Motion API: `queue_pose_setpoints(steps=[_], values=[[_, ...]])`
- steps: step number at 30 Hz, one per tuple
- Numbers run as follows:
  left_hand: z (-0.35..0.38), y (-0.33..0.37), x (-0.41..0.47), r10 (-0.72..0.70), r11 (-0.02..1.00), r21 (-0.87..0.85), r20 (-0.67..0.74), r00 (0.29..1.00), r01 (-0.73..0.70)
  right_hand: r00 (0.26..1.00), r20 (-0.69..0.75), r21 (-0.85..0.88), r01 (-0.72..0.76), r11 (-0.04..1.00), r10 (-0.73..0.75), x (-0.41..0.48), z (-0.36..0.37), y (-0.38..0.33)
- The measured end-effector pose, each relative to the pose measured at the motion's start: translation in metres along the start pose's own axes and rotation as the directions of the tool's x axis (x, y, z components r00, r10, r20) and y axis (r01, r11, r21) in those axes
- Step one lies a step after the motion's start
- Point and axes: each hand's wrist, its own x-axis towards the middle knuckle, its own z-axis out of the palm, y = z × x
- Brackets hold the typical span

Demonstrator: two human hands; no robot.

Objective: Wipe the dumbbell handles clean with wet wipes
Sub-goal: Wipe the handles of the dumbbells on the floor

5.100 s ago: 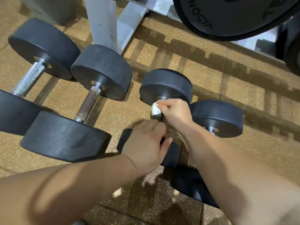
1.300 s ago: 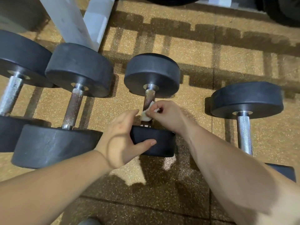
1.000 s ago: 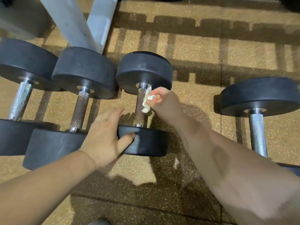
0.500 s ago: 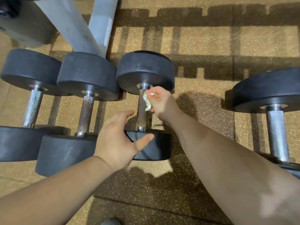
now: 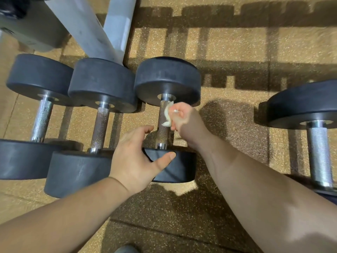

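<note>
Dumbbell 1 (image 5: 41, 121), with round black rubber heads and a bright knurled steel handle, lies nearest the left edge of the speckled tan rubber floor (image 5: 237, 52), its handle running from near to far. Dumbbell 2 (image 5: 100, 125), of the same build but with a duller, brownish handle, lies just beside it, parallel. Behind their far heads, at the far left corner of the floor, stand a grey block (image 5: 31, 28) and two white painted metal legs (image 5: 109, 28).

Dumbbell 3 (image 5: 167, 77), the one being wiped, lies just right of dumbbell 2, near the middle of the floor. The left hand (image 5: 135, 159) rests on its near head (image 5: 180, 168). That hand is spread wide, with the thumb lying across the head's rim and the fingers loosely bent over the inner side. Whether the fingertips touch the rubber cannot be told.

The right hand (image 5: 182, 115) is beside the far end of the brownish knurled handle (image 5: 162, 132). Its fingers are curled and pinch a small crumpled white wet wipe (image 5: 166, 115), which lies against the right side of the handle just below the far head.

Dumbbell 4 (image 5: 318, 152), with a bright steel handle, lies well apart toward the right edge of the floor. Its near head is largely cut off by the frame. Barred shadows cross the far part of the floor.
</note>
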Motion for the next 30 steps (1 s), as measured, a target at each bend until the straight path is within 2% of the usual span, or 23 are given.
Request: queue_pose_setpoints(steps=[3,5,8,10,11,13,17,19,20,22,24,26,28,30], values=[[0.0,0.001,0.0,-0.009,1.0,0.013,-0.006,1.0,0.009,0.982,0.148,-0.045,-0.112,0.993,0.118,-0.02,-0.004,0.005],[0.0,0.002,-0.001,-0.008,1.0,0.011,-0.011,1.0,0.008,0.976,0.175,-0.041,-0.121,0.992,0.126,-0.018,-0.008,0.001],[0.0,0.002,0.0,-0.003,1.0,0.006,-0.013,1.0,0.003,0.999,0.013,0.009,-0.04,0.999,0.04,0.002,-0.004,-0.008],[0.0,0.002,0.0,-0.002,1.0,0.007,-0.016,1.0,0.003,0.988,-0.154,0.058,-0.009,0.998,0.018,0.014,0.006,-0.013],[0.0,0.001,0.0,-0.002,1.0,0.005,-0.016,1.0,0.002,0.981,-0.194,0.05,0.001,0.999,0.009,0.015,0.009,-0.012],[-0.001,0.001,-0.001,-0.003,1.0,0.003,-0.018,1.0,0.003,0.993,-0.117,0.009,-0.011,1.0,0.012,0.006,0.007,-0.011],[0.0,0.001,0.0,0.011,1.0,-0.004,-0.034,0.999,-0.011,0.984,0.162,-0.121,-0.057,0.991,0.076,-0.022,-0.009,-0.004],[0.0,0.001,-0.001,0.014,1.0,-0.008,-0.037,0.999,-0.015,0.981,0.189,-0.195,-0.005,0.981,0.042,-0.022,-0.011,-0.007],[0.0,0.001,-0.001,0.017,1.0,-0.005,-0.037,0.999,-0.017,0.986,0.169,-0.208,0.032,0.978,0.004,-0.017,-0.01,-0.009],[0.0,0.001,-0.001,0.013,1.0,-0.001,-0.032,0.999,-0.013,0.998,0.041,-0.171,0.055,0.984,-0.048,-0.003,-0.003,-0.007],[-0.001,0.002,-0.001,0.003,1.0,-0.01,-0.029,1.0,-0.004,0.989,-0.147,-0.073,0.022,0.997,-0.032,0.01,0.006,-0.007],[-0.001,0.004,-0.002,-0.003,1.0,-0.02,-0.028,1.0,0.003,0.976,-0.216,-0.061,0.013,0.998,-0.026,0.012,0.011,-0.005],[-0.001,0.004,-0.002,-0.018,1.0,-0.024,-0.019,1.0,0.017,0.994,-0.11,-0.135,0.009,0.991,-0.024,-0.001,0.007,-0.005],[-0.001,0.003,-0.002,-0.029,0.999,-0.029,-0.018,0.999,0.028,0.997,0.074,-0.232,0.02,0.973,-0.003,-0.016,-0.002,-0.006]])
